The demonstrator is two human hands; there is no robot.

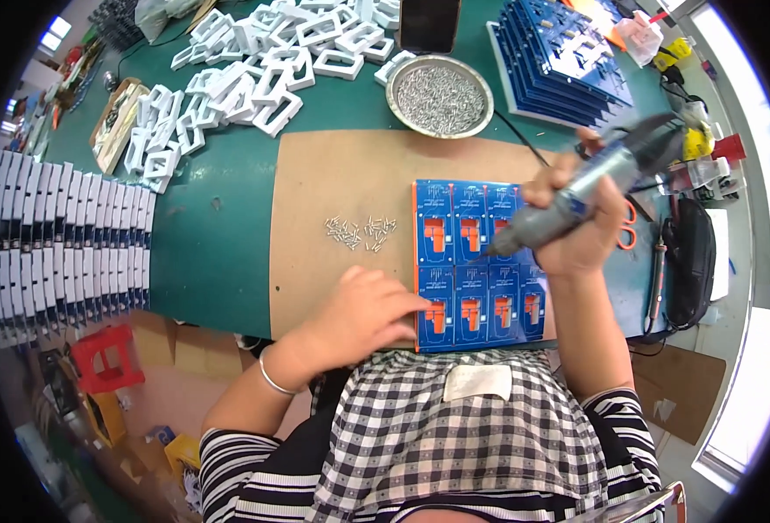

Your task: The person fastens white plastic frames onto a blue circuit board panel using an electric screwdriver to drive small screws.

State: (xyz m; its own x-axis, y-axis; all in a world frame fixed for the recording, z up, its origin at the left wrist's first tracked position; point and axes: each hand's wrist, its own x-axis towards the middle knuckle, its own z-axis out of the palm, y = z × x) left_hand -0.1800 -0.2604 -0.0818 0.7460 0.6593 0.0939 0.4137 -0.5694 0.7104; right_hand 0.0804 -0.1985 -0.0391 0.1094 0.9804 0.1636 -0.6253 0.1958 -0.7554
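Observation:
My right hand [581,227] is wrapped around a grey electric screwdriver [546,222], slightly blurred. Its thin bit slants down to the left over a blue circuit-board panel [451,271], and I cannot tell whether it touches. The panel has two rows of boards with orange pieces showing in their cut-outs; the screwdriver and hand hide its upper right part. My left hand [359,315] rests palm down at the panel's lower left edge, fingers loosely stretched, fingertips at the edge. Small loose screws [359,234] lie left of the panel on a brown board [315,187].
A metal bowl [487,103] of screws stands behind the panel. White plastic frames [272,83] heap at the back left, and blue boards [559,65] are stacked at the back right. Rows of white units [62,244] line the left. Orange scissors [627,228] and a soldering iron [656,279] lie right.

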